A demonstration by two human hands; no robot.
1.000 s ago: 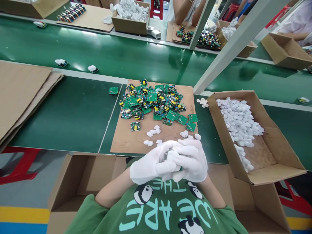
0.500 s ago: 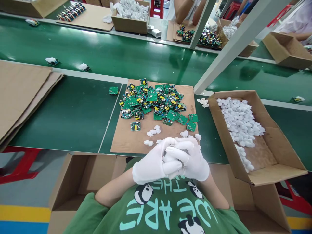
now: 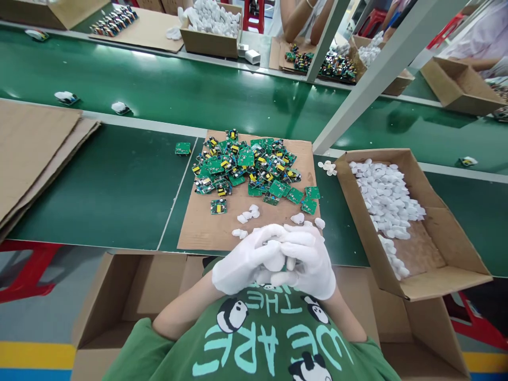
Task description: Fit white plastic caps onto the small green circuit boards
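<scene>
Both my hands wear white gloves and meet in front of my chest, over the near edge of the cardboard sheet (image 3: 198, 233). My left hand (image 3: 248, 259) is curled around a rounded white piece (image 3: 273, 260). My right hand (image 3: 311, 259) presses against it from the other side, fingers bent. What lies deeper between the palms is hidden; a bit of green shows there. Just beyond my hands lie several small loose white pieces (image 3: 246, 215). Behind them is a pile of green circuit boards (image 3: 246, 157) with yellow and black components. A single board (image 3: 218, 206) lies nearer.
On the right, an open cardboard box (image 3: 432, 243) holds many white pieces (image 3: 387, 193). A green conveyor belt (image 3: 178, 79) carries several boards with white pieces. Cardboard sheets (image 3: 35, 153) lie left. A metal post (image 3: 381, 69) rises behind. A co-worker's arms (image 3: 296, 21) show across the belt.
My interlocked fingers have shifted and parted somewhat, so the rounded white piece shows between my hands. The boards on the belt have moved left.
</scene>
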